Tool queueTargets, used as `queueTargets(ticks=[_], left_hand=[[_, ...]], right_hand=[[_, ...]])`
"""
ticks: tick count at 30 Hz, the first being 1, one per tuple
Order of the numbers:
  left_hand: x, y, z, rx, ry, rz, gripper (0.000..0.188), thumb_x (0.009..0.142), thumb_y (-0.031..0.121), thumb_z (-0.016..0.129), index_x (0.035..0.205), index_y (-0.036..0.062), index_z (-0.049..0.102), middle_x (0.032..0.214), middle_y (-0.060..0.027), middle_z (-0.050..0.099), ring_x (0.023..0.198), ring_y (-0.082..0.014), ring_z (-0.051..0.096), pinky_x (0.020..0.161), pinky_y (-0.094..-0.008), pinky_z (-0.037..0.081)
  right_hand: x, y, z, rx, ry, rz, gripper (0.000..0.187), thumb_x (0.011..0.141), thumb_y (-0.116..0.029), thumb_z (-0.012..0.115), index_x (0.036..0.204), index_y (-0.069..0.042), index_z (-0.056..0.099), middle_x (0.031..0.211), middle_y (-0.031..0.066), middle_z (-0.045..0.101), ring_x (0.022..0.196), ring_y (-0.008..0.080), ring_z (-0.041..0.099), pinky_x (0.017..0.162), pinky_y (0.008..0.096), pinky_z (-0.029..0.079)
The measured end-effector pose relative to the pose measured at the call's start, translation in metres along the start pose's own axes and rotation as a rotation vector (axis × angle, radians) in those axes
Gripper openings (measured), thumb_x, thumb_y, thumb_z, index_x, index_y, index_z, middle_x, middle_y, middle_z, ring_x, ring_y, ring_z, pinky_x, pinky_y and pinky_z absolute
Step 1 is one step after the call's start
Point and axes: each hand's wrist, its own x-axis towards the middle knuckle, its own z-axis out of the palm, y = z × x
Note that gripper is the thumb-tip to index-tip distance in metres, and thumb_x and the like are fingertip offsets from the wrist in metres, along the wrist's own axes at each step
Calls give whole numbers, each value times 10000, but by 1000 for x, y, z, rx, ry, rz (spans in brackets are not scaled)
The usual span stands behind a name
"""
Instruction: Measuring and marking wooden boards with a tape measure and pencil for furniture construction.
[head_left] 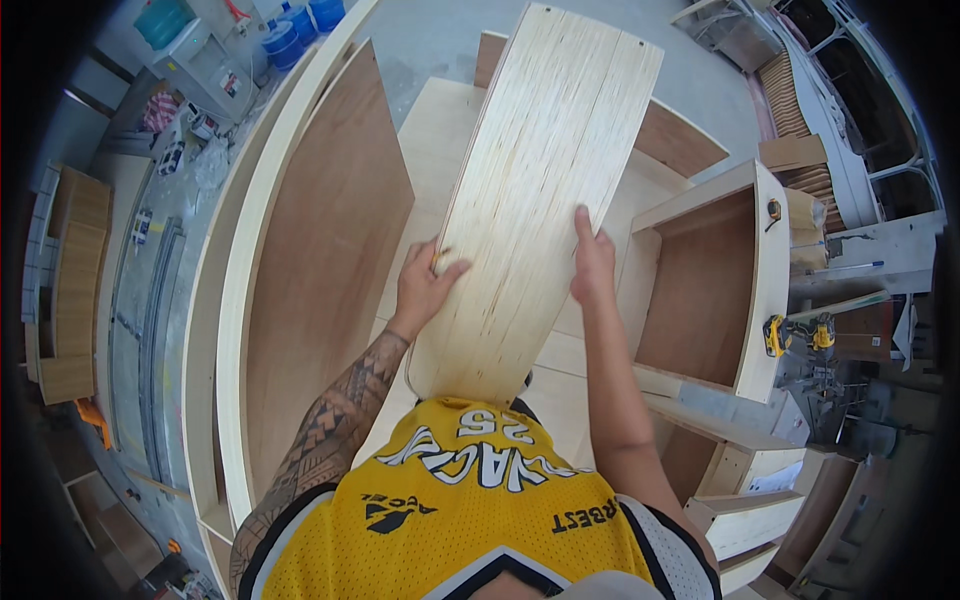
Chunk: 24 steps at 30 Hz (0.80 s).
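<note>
A long pale plywood board (545,170) stretches away from my waist across the middle of the view, its far end raised and marked with small dark holes near the corners. My left hand (427,288) grips its left edge, thumb on the top face and fingers out of sight underneath. Something small and yellowish, too small to name, shows by those fingers. Along the opposite edge, my right hand (593,258) is closed on the board with its thumb pointing forward on the top face. The board's near end meets my yellow jersey (480,480).
Tall panels (320,210) stand close on my left. An open wooden box frame (700,285) is on my right, with a tape measure (773,209) and a yellow-black cordless drill (776,336) beside it. A water dispenser (205,72) and blue bottles (285,45) stand far left.
</note>
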Motion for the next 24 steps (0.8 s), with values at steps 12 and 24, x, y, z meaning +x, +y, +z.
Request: queueTargets(ticks=[12, 24], left_hand=[[61, -19, 62, -216, 40, -2, 687, 1050, 475, 774, 1584, 69, 624, 1405, -202, 647, 1336, -328, 651, 1142, -395, 513], [85, -37, 61, -468, -169, -266, 632, 1033, 327, 776, 1580, 52, 618, 1385, -203, 676, 1298, -290, 674, 1108, -394, 532]], right_hand=[[-28, 117, -52, -312, 138, 4, 750, 1079, -562, 720, 1419, 102, 647, 1362, 227, 742, 1215, 273, 699, 1055, 404, 540], [19, 91, -37, -345, 169, 198, 826, 1037, -650, 725, 1368, 104, 664, 1355, 235, 728, 1258, 312, 681, 1091, 442, 526]])
